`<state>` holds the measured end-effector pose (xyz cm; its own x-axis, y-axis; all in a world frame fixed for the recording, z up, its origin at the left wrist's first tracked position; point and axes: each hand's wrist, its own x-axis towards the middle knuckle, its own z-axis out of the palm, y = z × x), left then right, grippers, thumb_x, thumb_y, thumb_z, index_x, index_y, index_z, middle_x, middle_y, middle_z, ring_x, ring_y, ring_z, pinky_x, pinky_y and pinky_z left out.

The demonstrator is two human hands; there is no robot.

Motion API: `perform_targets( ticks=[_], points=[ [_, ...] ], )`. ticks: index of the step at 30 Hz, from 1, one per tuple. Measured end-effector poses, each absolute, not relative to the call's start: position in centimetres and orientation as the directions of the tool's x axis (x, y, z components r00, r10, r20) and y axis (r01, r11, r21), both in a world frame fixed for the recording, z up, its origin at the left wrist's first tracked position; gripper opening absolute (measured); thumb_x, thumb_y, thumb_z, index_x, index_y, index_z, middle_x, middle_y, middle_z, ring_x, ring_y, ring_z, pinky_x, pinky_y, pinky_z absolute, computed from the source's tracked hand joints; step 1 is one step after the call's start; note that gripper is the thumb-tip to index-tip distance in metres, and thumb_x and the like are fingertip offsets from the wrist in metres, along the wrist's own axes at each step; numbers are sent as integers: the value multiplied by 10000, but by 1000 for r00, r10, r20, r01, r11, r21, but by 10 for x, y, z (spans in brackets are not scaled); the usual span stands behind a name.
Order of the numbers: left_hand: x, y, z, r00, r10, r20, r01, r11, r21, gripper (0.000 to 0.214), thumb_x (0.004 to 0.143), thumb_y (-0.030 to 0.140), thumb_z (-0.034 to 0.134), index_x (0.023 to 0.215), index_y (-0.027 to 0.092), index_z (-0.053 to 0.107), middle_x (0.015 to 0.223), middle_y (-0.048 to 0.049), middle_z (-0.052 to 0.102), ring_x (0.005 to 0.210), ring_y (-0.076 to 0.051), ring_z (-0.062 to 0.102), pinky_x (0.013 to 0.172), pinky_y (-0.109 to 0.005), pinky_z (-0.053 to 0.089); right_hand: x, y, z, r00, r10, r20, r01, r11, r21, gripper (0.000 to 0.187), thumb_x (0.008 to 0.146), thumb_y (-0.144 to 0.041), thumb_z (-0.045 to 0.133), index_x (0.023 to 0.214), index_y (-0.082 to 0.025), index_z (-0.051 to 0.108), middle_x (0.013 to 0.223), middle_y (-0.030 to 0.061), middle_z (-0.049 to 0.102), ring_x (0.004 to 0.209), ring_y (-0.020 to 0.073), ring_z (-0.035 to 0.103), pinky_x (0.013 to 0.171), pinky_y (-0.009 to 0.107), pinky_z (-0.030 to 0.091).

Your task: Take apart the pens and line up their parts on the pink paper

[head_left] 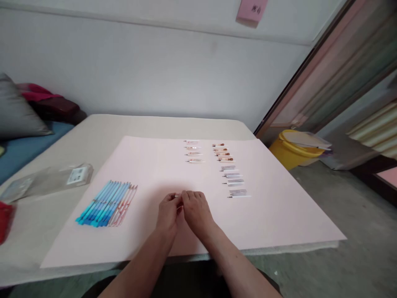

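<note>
- Small pale piece [177, 194]: we have it at the fingertips in front of us, just above the paper; most of it is hidden by our fingers.
- Left hand [168, 212]: our left grip is narrow, pinching the pale piece.
- Right hand [197, 210]: it touches the left, fingers curled; its fingertips are hidden, so we cannot tell what this grip holds.
- Pens [107, 205]: at 9 o'clock from our hands we see a close row, blue ones first, then a few clear pinkish ones on the side nearest us.
- Pale sets [194, 153]: at 12 o'clock, four thin sticks with dark tips, each by a small printed piece.
- Brown sets [223, 152]: at 1 o'clock, four more, with brown on the printed pieces.
- Grey sets [234, 181]: at 2 o'clock, four again, the nearest one set slightly apart.
- Paper [273, 215]: a big pale pink sheet lies under all of these.
- Bench [167, 126]: it carries the sheet.
- Plastic bag [51, 181]: on the bench between 9 and 10 o'clock, clear, with a white label.
- Bucket [285, 151]: yellow, beyond the bench at 2 o'clock.
</note>
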<state>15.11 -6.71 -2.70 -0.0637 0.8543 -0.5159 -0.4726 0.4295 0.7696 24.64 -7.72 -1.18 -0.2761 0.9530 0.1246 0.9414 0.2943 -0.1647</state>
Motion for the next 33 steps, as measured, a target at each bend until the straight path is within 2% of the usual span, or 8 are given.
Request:
perform_targets(
  ticks=[6, 14, 21, 25, 33],
  points=[
    [148, -65, -26, -38, 851, -524, -470, 447, 761, 279, 578, 317, 737, 769, 178, 589, 749, -2, 615, 685, -117, 590, 628, -244, 405, 246, -73, -11, -237, 969, 76, 944, 248, -217, 172, 829, -97, 444, 946, -175, 543, 903, 71, 608, 823, 198, 534, 720, 316, 358],
    [151, -56, -33, -16, 820, -572, -546, 472, 692, 258, 568, 278, 746, 744, 177, 587, 713, -11, 616, 664, -118, 589, 589, -229, 398, 256, -61, -16, -303, 948, 95, 917, 317, -241, 166, 833, -111, 460, 943, -180, 564, 923, 56, 607, 830, 172, 528, 732, 286, 366],
    [153, -49, -30, -15, 792, -610, -571, 494, 656, 225, 568, 232, 736, 734, 167, 599, 695, -13, 619, 637, -104, 570, 569, -213, 387, 260, -54, -21, -357, 927, 115, 904, 374, -206, 244, 846, -136, 473, 1074, -186, 542, 1008, 65, 597, 912, 180, 522, 795, 302, 373],
    [155, -47, -27, -24, 801, -598, -570, 481, 667, 222, 586, 250, 730, 742, 162, 598, 698, -22, 620, 643, -110, 575, 591, -223, 402, 259, -53, -27, -362, 918, 163, 912, 385, -141, 323, 850, -141, 467, 1172, -155, 488, 1010, 95, 586, 912, 202, 514, 811, 342, 366],
    [159, -42, -21, -9, 797, -604, -628, 466, 624, 204, 594, 238, 726, 720, 175, 579, 689, -14, 610, 641, -123, 589, 594, -233, 428, 255, -49, -35, -341, 909, 242, 934, 356, -21, 235, 847, -138, 457, 1073, -148, 516, 893, 80, 570, 823, 210, 489, 752, 352, 352]
  ],
)
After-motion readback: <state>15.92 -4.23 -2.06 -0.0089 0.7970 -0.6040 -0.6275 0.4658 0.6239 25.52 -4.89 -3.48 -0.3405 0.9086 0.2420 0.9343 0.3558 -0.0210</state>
